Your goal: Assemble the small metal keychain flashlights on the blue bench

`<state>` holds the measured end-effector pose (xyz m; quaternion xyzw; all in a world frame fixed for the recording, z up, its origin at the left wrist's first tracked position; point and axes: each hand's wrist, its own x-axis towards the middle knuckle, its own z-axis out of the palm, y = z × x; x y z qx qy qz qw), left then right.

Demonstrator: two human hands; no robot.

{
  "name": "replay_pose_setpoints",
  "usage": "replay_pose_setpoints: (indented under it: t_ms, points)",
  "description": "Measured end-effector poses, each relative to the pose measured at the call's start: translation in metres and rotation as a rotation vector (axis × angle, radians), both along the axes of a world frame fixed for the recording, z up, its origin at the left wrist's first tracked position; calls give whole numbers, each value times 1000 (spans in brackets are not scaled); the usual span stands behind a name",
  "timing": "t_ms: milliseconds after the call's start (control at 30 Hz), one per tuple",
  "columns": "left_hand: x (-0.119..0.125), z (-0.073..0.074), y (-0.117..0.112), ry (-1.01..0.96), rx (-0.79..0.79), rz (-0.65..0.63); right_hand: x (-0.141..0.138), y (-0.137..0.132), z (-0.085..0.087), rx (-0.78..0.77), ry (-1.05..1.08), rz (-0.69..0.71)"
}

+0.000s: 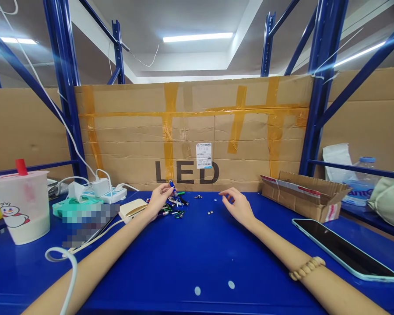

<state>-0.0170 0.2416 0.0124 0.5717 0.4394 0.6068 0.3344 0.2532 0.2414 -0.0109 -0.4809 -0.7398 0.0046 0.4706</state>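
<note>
My left hand [160, 197] pinches a small shiny blue cylinder [172, 186], held tilted between thumb and fingers. Under and beside that hand lies a pile of small blue, green and dark cylinders [175, 213] on the blue table [197, 258]. My right hand [237, 204] hovers with its fingers apart and nothing visible in them. Between the hands are a few small silver round pieces [210, 212], with another little group of silver pieces [198, 197] farther back.
At the right stand an open cardboard box [302, 197] and a phone [344, 249]. Left are a plastic cup [22, 210], a tissue pack [75, 206], a power strip [110, 192] and a cream power bank [133, 209] with a white cable. A cardboard wall [134, 140] closes the back.
</note>
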Motion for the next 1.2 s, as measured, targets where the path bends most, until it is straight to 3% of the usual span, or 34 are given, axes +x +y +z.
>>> replay_pose_setpoints:
  t_ms: [133, 267, 333, 433, 567, 667, 800, 933, 1033, 1100, 1200]
  points:
    - [-4, 12, -8, -183, -54, -48, 8, -1, 8, 85, 51, -39]
    - [-12, 19, -12, -106, 61, 33, 22, 0, 16, 171, 195, -153]
    - [-17, 21, -13, 89, 135, 135, 29, 0, 19, 139, 219, -229]
    - [-25, 23, -15, 580, 189, 298, 35, -1, 19, 4, 140, -335]
    - [-30, 18, -14, 1122, 180, 326, 42, 2, 13, -280, -122, -466]
    - [-29, 11, -13, 1360, 102, 289, 46, 6, 7, -427, -309, -480]
    - [-27, 7, -15, 1520, 40, 279, 49, 8, 3, -483, -378, -410]
    - [-24, 11, -20, 1503, 66, 381, 51, 8, 3, -468, -354, -401]
    - [-13, 11, -24, 1321, 156, 405, 44, 8, 5, -385, -240, -319]
    - [-1, 7, -27, 1112, 182, 298, 31, 5, 7, -289, -75, -138]
    - [22, -2, -32, 795, 175, 27, 2, -6, 10, -235, 124, 223]
